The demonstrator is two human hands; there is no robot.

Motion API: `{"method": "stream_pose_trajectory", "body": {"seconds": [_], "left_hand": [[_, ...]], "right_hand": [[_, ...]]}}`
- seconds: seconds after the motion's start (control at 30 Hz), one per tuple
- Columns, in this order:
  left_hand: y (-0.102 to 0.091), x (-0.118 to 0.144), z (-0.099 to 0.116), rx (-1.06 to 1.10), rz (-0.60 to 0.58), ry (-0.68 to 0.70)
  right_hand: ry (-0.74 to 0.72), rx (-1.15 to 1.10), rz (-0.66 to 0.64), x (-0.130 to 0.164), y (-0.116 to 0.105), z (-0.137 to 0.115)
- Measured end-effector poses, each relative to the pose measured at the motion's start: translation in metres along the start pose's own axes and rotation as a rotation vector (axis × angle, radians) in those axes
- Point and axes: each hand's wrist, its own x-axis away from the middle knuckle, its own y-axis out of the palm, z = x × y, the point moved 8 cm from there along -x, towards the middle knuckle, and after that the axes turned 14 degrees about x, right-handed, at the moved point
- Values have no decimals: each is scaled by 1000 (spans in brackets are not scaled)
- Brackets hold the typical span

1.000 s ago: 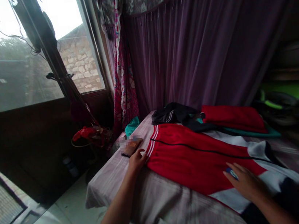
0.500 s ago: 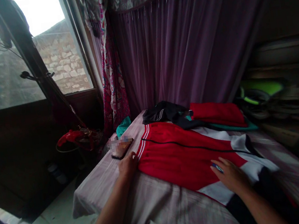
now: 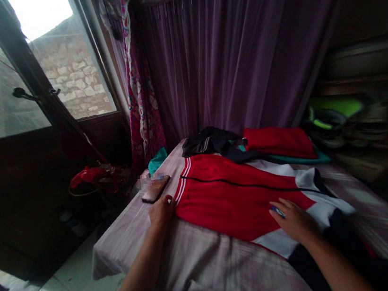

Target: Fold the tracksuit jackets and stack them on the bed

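Observation:
A red track jacket [image 3: 222,194] with white and black panels lies spread on the cloth-covered surface [image 3: 213,267]. A dark zip line runs along its length, and its striped hem band points left. At the near corner of that hem is my left hand [image 3: 160,212], fingers curled closed on the edge. My right hand [image 3: 295,220] rests on the jacket's red and white part, palm down with fingers stretched apart. A small blue item [image 3: 277,212], which looks worn on a finger, shows on that hand. A phone [image 3: 156,189] lies just beyond my left hand.
Behind the jacket are a dark garment [image 3: 211,143] and a folded red cloth [image 3: 277,143] on a teal one. A teal cloth [image 3: 158,160] sits at the far left corner. Purple curtains [image 3: 240,63] hang behind. Shelves with shoes [image 3: 336,115] stand at right.
The view has shifted slightly, so everything sits a little further left and higher. Both hands stay at nearly the same places on the jacket, which keeps its shape.

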Motion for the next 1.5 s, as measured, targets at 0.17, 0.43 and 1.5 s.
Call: {"method": "stream_pose_trajectory", "body": {"seconds": [0.17,0.43,1.5], "left_hand": [[0,0,1,4,7,49],[3,5,8,-23,-24,118],[7,-60,22,-177,-191,252]], "right_hand": [[-42,-41,-52,-5,18,9],[-16,-48,-52,-4,15,8],[174,-90,-209,-79,-51,71]]}}
